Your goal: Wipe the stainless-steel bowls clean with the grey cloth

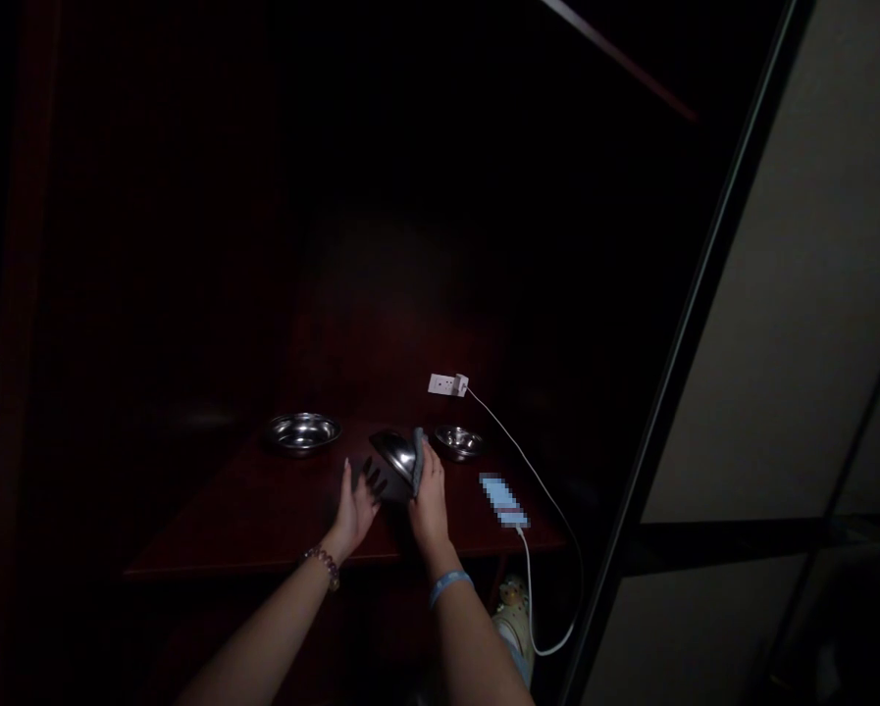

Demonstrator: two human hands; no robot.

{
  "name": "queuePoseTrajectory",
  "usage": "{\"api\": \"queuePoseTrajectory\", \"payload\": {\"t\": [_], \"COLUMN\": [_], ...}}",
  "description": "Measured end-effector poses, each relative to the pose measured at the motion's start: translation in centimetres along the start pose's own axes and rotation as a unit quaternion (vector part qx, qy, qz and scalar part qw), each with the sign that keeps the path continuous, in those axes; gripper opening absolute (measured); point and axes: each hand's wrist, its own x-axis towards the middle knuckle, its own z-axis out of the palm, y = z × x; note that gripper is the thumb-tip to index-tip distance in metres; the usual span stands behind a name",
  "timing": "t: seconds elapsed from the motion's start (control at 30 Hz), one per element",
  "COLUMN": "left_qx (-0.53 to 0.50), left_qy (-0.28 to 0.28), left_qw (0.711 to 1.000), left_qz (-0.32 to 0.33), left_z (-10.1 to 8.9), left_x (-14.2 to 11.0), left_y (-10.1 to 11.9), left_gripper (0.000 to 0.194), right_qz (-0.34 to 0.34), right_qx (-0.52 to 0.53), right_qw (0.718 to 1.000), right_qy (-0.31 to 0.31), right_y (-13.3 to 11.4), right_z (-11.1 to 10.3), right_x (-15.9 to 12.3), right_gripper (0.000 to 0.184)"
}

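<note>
A shiny metal bowl [395, 453] is tilted on its side above the dark red desk [263, 520]. My right hand [431, 495] presses a grey cloth [418, 461] against the bowl's outer side, its fingers closed round cloth and bowl. To the left, my left hand [358, 505] is held with fingers spread and thumb up, near the bowl but apart from it. Behind my left hand a wide metal bowl [303, 431] stands upright on the desk. Another small metal bowl [458, 443] stands just beyond my right hand.
A phone [504, 500] with a blurred screen lies at the right of the desk. Its white cable [532, 461] loops past the desk edge and up to a wall socket [443, 384]. Below the edge a foot in a pale shoe [513, 613] shows. A pale panel [793, 265] stands at right.
</note>
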Motion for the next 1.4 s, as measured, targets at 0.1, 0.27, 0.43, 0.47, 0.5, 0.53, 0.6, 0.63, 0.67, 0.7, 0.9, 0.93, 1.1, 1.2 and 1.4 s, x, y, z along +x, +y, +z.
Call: {"api": "queuePoseTrajectory", "payload": {"t": [0.1,0.27,0.43,0.47,0.5,0.53,0.6,0.63,0.67,0.7,0.9,0.93,1.1,1.2,1.4], "left_qx": [-0.029,-0.070,-0.088,-0.093,-0.098,-0.101,-0.105,-0.105,-0.102,-0.100,-0.103,-0.104,-0.093,-0.062,-0.048], "left_qy": [-0.018,0.014,0.053,0.062,0.072,0.080,0.096,0.101,0.104,0.104,0.123,0.126,0.135,0.138,0.121], "left_qw": [0.999,0.997,0.994,0.993,0.992,0.991,0.989,0.989,0.989,0.989,0.987,0.986,0.985,0.987,0.991], "left_qz": [-0.012,0.012,0.033,0.033,0.033,0.032,0.031,0.030,0.028,0.025,0.026,0.029,0.048,0.052,0.016], "left_z": [0.4,1.0,1.2,1.2,1.2,1.1,0.9,0.7,0.6,0.4,-0.2,-0.2,-0.2,-0.6,-0.8], "left_x": [-0.5,-1.0,-1.1,-1.1,-1.1,-1.0,-0.9,-0.8,-0.6,-0.5,-0.1,-0.1,-0.1,0.1,0.1], "left_y": [0.4,0.8,1.1,1.1,1.1,1.1,1.2,1.2,1.2,1.2,1.3,1.3,1.3,1.2,0.9], "left_gripper": [0.075,0.058,0.037,0.036,0.035,0.033,0.027,0.025,0.025,0.025,0.026,0.025,0.028,0.028,0.030], "right_qz": [-0.034,-0.099,-0.136,-0.138,-0.139,-0.138,-0.137,-0.139,-0.140,-0.141,-0.132,-0.129,-0.122,-0.132,-0.137], "right_qx": [-0.062,-0.176,-0.230,-0.235,-0.239,-0.243,-0.251,-0.254,-0.257,-0.259,-0.254,-0.247,-0.180,-0.143,-0.137], "right_qw": [0.997,0.977,0.956,0.954,0.953,0.952,0.950,0.949,0.948,0.947,0.947,0.947,0.953,0.958,0.967], "right_qy": [-0.032,-0.073,-0.119,-0.123,-0.125,-0.125,-0.125,-0.125,-0.125,-0.124,-0.149,-0.160,-0.212,-0.209,-0.162], "right_y": [0.2,0.2,-0.6,-0.7,-0.8,-0.9,-1.0,-1.0,-1.0,-1.0,-1.7,-1.9,-3.0,-3.6,-4.5], "right_z": [0.6,1.4,2.2,2.4,2.6,2.8,3.1,3.2,3.3,3.3,3.0,2.8,1.7,1.3,1.6], "right_x": [0.0,0.1,-0.2,-0.3,-0.3,-0.4,-0.5,-0.5,-0.5,-0.6,-1.0,-1.1,-1.6,-1.7,-1.5], "right_gripper": [0.086,0.078,0.071,0.070,0.070,0.069,0.067,0.066,0.066,0.065,0.067,0.071,0.090,0.094,0.054]}}
